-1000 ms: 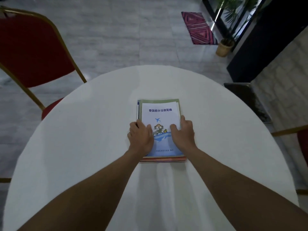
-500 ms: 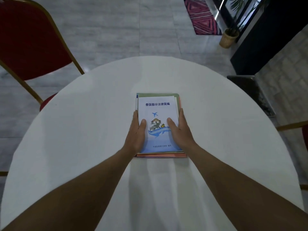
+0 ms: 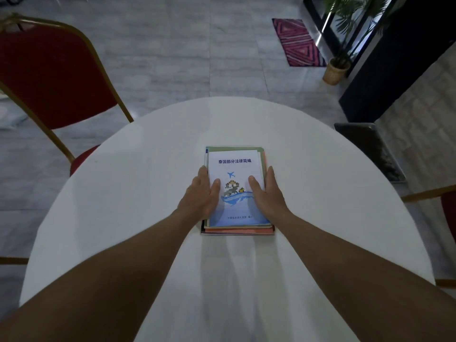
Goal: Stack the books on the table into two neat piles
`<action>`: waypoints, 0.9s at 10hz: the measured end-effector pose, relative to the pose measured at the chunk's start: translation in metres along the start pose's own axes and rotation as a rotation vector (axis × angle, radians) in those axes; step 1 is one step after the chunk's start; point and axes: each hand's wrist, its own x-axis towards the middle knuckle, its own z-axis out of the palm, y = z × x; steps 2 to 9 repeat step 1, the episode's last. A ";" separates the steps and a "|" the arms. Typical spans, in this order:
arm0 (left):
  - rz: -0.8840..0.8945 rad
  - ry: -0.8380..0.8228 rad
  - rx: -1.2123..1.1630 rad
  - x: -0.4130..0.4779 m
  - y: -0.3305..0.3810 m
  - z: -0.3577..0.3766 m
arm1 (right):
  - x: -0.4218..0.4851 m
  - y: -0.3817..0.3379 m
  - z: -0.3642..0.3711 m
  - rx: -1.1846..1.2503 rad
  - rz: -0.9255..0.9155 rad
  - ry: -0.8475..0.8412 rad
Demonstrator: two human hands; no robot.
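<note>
Books [image 3: 237,191] are lying in a single pile near the middle of a round white desk [image 3: 123,206], seen from a camera looking forward and down. The top book [image 3: 234,166] is showing a pale cover with a line of blue characters, a small blue aeroplane and a blue wave design. Green, orange and dark edges of other books are peeking out beneath it along the far, right and near sides, so the pile is sitting roughly squared but not perfectly flush.

Two bare forearms are reaching in from the near edge. The left hand [image 3: 199,196] is resting against the left side of the pile and the right hand [image 3: 269,196] against the right side. The fingers of both hands are lying straight and close together, flanking the pile, with each thumb sitting flat on the top cover. They are pressing on the pile from both sides rather than curling round any one book.

Judging by this, the task appears to be at an early stage: all visible books are sitting in one pile, no second pile is showing anywhere on the desk, and splitting them into two is yet to be done.

A red chair [image 3: 49,77] with a gold frame is standing at the far left
</note>
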 end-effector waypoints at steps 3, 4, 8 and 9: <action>0.061 0.013 0.142 -0.007 0.026 -0.022 | -0.009 -0.020 -0.014 -0.086 -0.073 0.057; 0.061 0.013 0.142 -0.007 0.026 -0.022 | -0.009 -0.020 -0.014 -0.086 -0.073 0.057; 0.061 0.013 0.142 -0.007 0.026 -0.022 | -0.009 -0.020 -0.014 -0.086 -0.073 0.057; 0.061 0.013 0.142 -0.007 0.026 -0.022 | -0.009 -0.020 -0.014 -0.086 -0.073 0.057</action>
